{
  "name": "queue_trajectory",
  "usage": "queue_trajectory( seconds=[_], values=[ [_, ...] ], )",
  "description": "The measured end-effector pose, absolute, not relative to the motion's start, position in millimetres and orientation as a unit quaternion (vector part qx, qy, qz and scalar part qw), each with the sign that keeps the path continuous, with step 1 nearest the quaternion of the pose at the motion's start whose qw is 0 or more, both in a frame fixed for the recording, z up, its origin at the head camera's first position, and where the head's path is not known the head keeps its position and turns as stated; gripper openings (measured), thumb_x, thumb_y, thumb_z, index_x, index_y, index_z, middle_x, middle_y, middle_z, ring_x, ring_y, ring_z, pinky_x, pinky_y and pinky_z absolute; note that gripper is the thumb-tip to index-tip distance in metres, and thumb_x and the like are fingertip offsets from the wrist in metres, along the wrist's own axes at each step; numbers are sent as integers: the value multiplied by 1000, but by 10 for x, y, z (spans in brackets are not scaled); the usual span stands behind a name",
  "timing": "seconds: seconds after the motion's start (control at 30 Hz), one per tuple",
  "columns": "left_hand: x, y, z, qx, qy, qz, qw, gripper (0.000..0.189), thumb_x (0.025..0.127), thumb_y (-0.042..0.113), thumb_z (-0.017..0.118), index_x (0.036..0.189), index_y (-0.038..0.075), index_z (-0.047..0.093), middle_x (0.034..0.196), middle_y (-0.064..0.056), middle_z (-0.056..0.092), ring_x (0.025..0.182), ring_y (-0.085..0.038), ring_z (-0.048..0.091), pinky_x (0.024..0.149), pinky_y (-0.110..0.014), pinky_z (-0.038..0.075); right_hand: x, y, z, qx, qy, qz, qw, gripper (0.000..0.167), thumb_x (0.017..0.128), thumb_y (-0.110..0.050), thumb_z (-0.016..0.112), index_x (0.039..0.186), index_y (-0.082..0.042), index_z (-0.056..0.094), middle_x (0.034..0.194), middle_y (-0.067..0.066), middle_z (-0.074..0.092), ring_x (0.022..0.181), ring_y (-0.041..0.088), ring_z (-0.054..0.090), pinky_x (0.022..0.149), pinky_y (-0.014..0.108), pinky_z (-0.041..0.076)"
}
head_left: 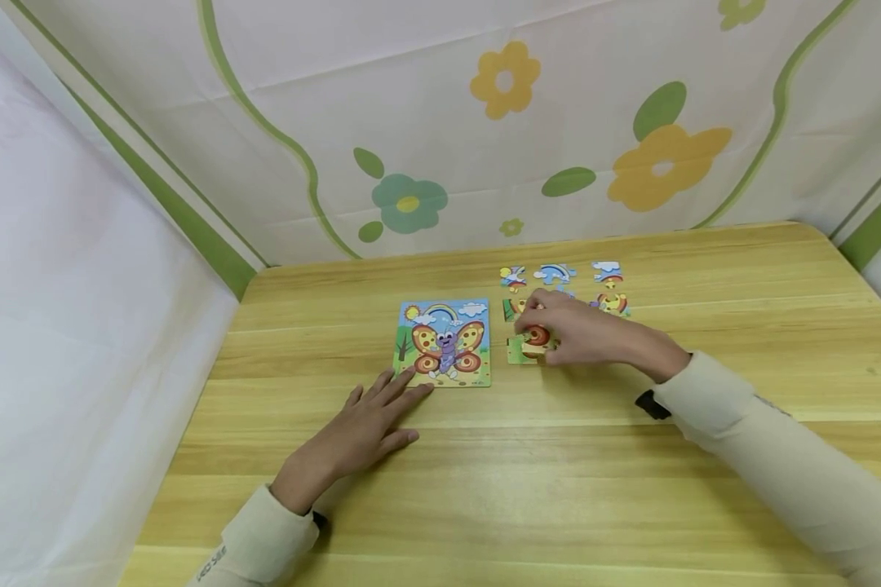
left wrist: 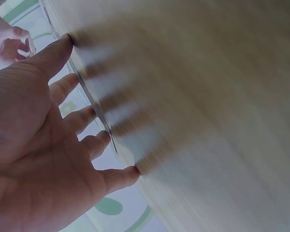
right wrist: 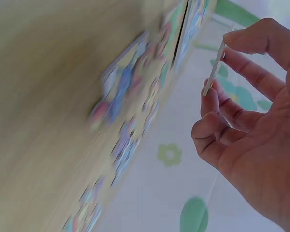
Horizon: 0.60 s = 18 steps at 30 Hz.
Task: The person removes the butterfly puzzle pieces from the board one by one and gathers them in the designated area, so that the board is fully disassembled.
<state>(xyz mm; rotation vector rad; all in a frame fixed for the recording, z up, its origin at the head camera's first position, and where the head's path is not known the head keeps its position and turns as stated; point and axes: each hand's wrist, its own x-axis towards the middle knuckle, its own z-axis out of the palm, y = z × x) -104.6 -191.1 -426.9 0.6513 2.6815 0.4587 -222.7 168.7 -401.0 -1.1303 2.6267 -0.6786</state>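
Observation:
My right hand pinches a puzzle piece with a red-brown round pattern, above the loose pieces. In the right wrist view this piece shows edge-on, thin and pale, between thumb and fingertips. Left of it lies a square butterfly picture board, with a sun, a rainbow and a purple body on it. My left hand is spread, with its fingertips at the board's lower left edge. In the left wrist view its outstretched fingers touch down along the board's edge and the tabletop.
Several loose puzzle pieces lie right of the board, among them a rainbow piece, a cloud piece and a green piece. My right hand hides some of them. A flowered cloth hangs behind the wooden table.

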Motion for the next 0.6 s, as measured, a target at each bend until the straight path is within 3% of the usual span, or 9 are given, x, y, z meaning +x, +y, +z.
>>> queue_trajectory(
  seconds=[0.6],
  values=[
    [-1037,-1917,-4271,228,945,164,167,62,108,39,57,166,29,34,177,-6,16,162,-44,14,118,-81,19,-2163,2507,-4124,-339,908,-224,98,47,73,12,74,111,-16,75,129,12,61,127,38,52,102,59,47]
  ],
)
